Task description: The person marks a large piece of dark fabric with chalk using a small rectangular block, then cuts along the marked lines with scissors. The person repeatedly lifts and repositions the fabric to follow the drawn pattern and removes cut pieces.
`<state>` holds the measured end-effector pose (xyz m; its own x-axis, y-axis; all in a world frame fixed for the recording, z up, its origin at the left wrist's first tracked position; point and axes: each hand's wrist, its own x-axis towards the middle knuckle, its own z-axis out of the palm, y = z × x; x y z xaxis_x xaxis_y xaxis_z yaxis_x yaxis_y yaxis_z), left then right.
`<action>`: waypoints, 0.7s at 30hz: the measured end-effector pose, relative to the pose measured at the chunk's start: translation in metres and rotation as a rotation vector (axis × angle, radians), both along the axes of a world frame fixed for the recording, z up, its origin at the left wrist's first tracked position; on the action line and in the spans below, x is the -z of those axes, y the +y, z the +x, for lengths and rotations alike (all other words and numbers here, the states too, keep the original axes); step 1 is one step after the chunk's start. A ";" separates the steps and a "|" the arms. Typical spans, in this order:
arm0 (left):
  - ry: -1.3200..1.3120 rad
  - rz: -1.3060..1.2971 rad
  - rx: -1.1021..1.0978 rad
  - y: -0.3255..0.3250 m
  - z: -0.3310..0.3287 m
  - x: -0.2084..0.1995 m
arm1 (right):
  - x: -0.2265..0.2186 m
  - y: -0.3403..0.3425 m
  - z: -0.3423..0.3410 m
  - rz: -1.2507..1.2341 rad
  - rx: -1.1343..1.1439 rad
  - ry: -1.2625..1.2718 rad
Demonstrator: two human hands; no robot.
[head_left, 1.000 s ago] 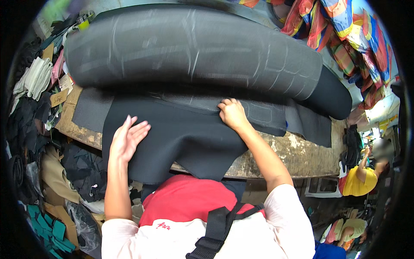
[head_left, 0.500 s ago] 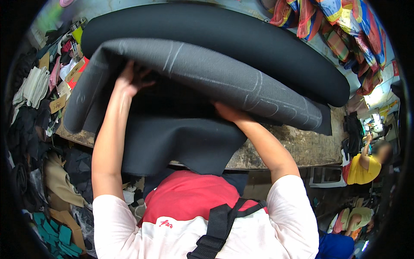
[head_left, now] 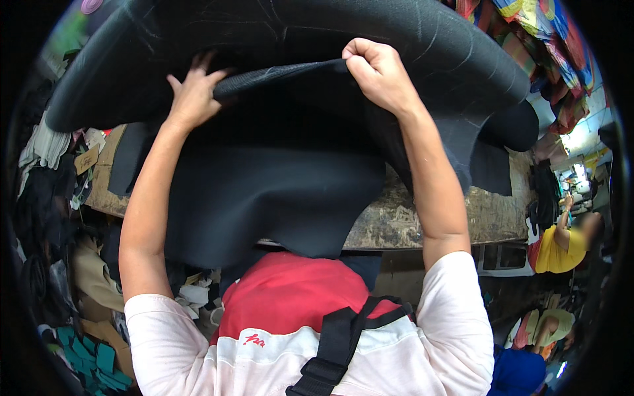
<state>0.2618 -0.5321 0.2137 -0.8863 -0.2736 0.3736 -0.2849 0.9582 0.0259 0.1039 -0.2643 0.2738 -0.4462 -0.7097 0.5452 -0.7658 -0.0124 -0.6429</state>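
A large sheet of thick black fabric (head_left: 456, 59) with pale chalk lines is lifted and bowed over the table. My right hand (head_left: 378, 74) is closed in a pinch on an edge of this fabric, raised above the table. My left hand (head_left: 195, 96) has its fingers spread against the sheet's dark underside, left of that edge; its fingertips are slightly blurred. Below both hands, another layer of smooth black fabric (head_left: 277, 198) lies on the table and drapes over its near edge towards me.
The worn wooden table (head_left: 389, 221) shows at the right. Fabric scraps and cardboard lie heaped at the left, with green pieces (head_left: 86, 356) lower down. Striped colourful bags (head_left: 548, 46) hang at the upper right. A person in a yellow top (head_left: 560, 249) is at the far right.
The chalk-marked fabric has risen and spread away from me, covering the black roll behind. My right hand has come up and now grips its edge; my left has moved slightly, fingers still spread.
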 end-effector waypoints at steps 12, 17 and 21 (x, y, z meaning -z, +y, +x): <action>-0.484 0.800 -0.062 0.051 0.229 0.070 | 0.085 0.085 0.150 0.985 -0.472 -0.093; 0.282 0.668 -0.782 0.071 0.270 0.147 | 0.066 0.056 0.107 0.453 -0.415 -0.086; 0.951 1.682 -0.907 0.097 0.271 0.168 | 0.026 -0.032 0.020 0.055 0.018 0.333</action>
